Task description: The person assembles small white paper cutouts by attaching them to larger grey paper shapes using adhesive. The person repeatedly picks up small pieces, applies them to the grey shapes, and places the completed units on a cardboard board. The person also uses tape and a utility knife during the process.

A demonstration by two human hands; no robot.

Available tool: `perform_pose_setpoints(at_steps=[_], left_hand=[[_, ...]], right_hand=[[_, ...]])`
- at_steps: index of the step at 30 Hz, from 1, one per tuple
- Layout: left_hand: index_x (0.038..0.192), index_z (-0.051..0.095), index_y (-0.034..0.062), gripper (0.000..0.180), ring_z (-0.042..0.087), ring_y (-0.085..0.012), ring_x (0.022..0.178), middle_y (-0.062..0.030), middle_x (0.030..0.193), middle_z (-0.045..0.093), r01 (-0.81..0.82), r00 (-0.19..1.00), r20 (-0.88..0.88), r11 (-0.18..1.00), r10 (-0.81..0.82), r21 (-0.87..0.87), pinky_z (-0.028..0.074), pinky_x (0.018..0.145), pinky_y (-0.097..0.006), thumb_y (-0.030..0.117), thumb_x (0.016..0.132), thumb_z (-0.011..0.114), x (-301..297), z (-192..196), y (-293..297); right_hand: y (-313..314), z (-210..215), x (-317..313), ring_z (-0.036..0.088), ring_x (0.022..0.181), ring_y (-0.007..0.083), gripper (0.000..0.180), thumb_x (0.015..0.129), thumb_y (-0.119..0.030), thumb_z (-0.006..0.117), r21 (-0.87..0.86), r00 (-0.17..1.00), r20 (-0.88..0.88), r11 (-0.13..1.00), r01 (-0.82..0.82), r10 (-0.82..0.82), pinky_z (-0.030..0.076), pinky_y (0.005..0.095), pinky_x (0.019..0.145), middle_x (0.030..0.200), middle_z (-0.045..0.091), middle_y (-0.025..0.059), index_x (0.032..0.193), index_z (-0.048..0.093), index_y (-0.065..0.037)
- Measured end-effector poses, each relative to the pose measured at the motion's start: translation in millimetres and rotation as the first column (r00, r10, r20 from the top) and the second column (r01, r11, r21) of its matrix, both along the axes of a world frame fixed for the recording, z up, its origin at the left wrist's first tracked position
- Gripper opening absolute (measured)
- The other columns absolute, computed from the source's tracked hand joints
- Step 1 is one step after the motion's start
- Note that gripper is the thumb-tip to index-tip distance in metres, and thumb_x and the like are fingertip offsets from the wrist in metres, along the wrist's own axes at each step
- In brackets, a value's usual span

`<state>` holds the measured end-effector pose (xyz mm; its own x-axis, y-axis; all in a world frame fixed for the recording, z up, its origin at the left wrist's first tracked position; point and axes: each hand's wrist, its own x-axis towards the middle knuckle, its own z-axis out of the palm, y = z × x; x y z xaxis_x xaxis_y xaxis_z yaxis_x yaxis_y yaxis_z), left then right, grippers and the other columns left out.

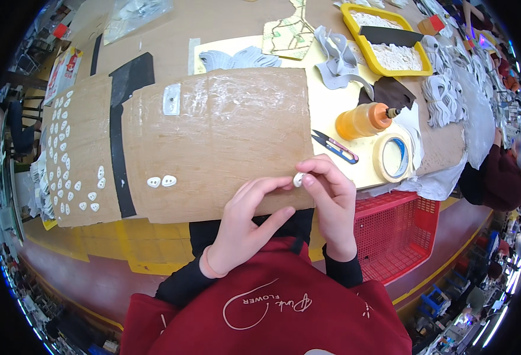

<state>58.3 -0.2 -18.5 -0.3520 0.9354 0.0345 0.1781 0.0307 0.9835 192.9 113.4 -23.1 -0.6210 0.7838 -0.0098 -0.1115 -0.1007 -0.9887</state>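
A small white oval piece (pixel 298 179) is pinched between the fingertips of both hands just above the near edge of a large brown cardboard sheet (pixel 225 136) that covers the middle of the worktop (pixel 213 23). The left hand (pixel 245 222) is raised from the lower edge with its wrist bent back, the thumb stretched toward 2 o'clock and the index finger curled over so that its tip meets the piece; the other fingers are folded loosely beneath. The right hand (pixel 331 201) is held upright beside it, its fingers bunched and arched toward 10 o'clock, closed on the same piece from the other side. Both forearms are covered by dark sleeves over a red garment. At 9 o'clock from the hands, two similar white oval pieces (pixel 161 181) are laid side by side on the cardboard, and further toward 9 o'clock many more are set in rows (pixel 62 154) on its far left part. At 2 o'clock from the hands, small thread snips with dark blades (pixel 334 146), an orange squeeze bottle lying on its side (pixel 364 119) and a roll of pale tape (pixel 395 157) are seen. A yellow plastic tray (pixel 355 26) is placed at 1 o'clock, and a red plastic mesh basket (pixel 396 231) at 4 o'clock, below the worktop's edge.
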Motion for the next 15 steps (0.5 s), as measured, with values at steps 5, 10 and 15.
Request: perform_pose_setpoints(at_steps=[5, 10, 15], left_hand=[[0.113, 0.07, -0.0025, 0.02, 0.068, -0.0138, 0.097, -0.0087, 0.102, 0.074, -0.197, 0.929, 0.306, 0.979, 0.206, -0.06, 0.053, 0.088, -0.029, 0.006, 0.095, 0.071, -5, 2, 7], [0.111, 0.073, -0.005, 0.018, 0.07, -0.0141, 0.092, -0.0097, 0.097, 0.076, -0.189, 0.965, 0.171, 0.979, 0.2, -0.079, 0.054, 0.085, -0.027, 0.002, 0.094, 0.07, -24, 3, 3], [0.111, 0.075, -0.0046, 0.02, 0.069, -0.0165, 0.086, -0.0108, 0.094, 0.076, -0.195, 0.979, -0.065, 0.981, 0.195, 0.015, 0.053, 0.078, -0.028, 0.001, 0.092, 0.07, -32, 2, -2]], right_hand=[[-8, 0, -15, 0.062, 0.1, 0.0166, 0.015, 0.092, 0.006, 0.066, 0.084, 0.998, 0.053, 0.996, -0.025, 0.021, 0.047, 0.0278, 0.091, 0.107, 0.064, 0.0089, 0.107, 0.068, 0.005], [0, 12, -16, 0.062, 0.097, 0.0164, 0.014, 0.087, 0.002, 0.073, 0.24, 0.963, 0.27, 0.969, -0.066, -0.002, 0.047, 0.0278, 0.088, 0.098, 0.068, 0.0082, 0.101, 0.072, 0.004], [4, 19, -30, 0.062, 0.088, 0.019, 0.008, 0.085, 0.001, 0.074, 0.434, 0.922, 0.388, 0.882, -0.183, 0.001, 0.048, 0.0295, 0.081, 0.089, 0.068, 0.0085, 0.092, 0.07, 0.003]])
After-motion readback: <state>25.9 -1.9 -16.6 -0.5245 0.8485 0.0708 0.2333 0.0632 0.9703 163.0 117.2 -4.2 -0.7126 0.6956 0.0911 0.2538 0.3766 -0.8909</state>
